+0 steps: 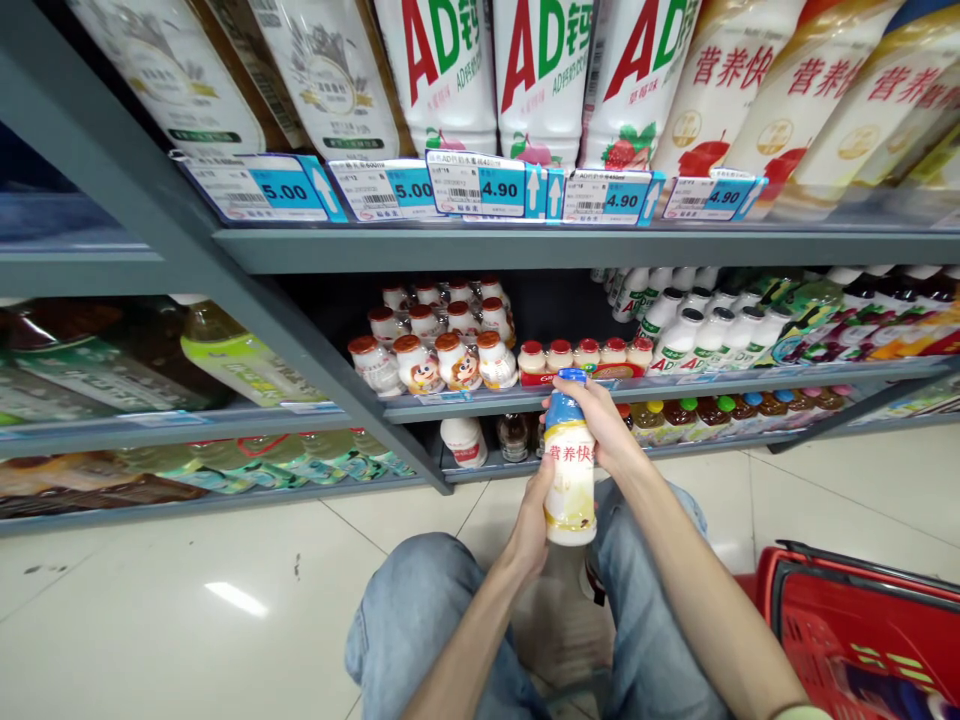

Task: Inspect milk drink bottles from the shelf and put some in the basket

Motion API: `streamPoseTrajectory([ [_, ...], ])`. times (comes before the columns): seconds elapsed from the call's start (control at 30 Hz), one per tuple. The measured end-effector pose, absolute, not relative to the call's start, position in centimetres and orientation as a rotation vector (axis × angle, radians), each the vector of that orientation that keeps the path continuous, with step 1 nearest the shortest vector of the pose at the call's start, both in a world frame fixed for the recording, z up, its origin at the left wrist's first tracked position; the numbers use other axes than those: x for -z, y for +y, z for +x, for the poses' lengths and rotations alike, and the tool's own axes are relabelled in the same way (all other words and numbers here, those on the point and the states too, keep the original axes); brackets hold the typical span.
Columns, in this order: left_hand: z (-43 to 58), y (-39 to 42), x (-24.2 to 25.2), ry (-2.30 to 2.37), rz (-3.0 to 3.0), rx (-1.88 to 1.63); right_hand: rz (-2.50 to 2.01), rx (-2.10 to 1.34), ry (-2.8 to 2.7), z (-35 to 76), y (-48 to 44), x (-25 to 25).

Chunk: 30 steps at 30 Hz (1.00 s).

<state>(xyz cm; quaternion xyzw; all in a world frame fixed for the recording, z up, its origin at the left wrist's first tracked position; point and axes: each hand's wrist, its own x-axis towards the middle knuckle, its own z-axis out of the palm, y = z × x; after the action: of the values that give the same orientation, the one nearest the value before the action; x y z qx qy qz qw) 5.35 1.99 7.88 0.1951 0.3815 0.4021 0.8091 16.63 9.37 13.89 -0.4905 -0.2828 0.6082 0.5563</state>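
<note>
I hold a cream-coloured drink bottle (pixel 570 470) with a blue cap and red characters upright in front of me, above my knees. My left hand (pixel 531 528) is wrapped round its lower part from the left. My right hand (pixel 600 418) is closed round its upper part, just under the cap. Behind the bottle a grey shelf (pixel 570 392) carries small white bottles with orange-red caps (pixel 435 355) and rows of white bottles with white caps (pixel 690 325).
A red shopping basket (pixel 862 630) stands on the pale tiled floor at the lower right. The top shelf carries large white bottles (pixel 540 70) above blue price tags (pixel 480 185). Green and brown drink bottles (pixel 225 355) fill the shelves on the left. My knees in blue jeans (pixel 420 610) are bent below.
</note>
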Motion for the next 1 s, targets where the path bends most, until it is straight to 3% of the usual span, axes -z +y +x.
streamPoseTrajectory([
  [0.53, 4.7, 2.3, -7.6, 0.442, 0.440, -0.677, -1.119, -1.451, -0.568, 16.5, 9.3, -14.0],
  [1.0, 5.2, 1.4, -5.9, 0.267, 0.295, -0.727, -1.121, -1.462, -0.574, 16.1, 9.1, -14.2],
])
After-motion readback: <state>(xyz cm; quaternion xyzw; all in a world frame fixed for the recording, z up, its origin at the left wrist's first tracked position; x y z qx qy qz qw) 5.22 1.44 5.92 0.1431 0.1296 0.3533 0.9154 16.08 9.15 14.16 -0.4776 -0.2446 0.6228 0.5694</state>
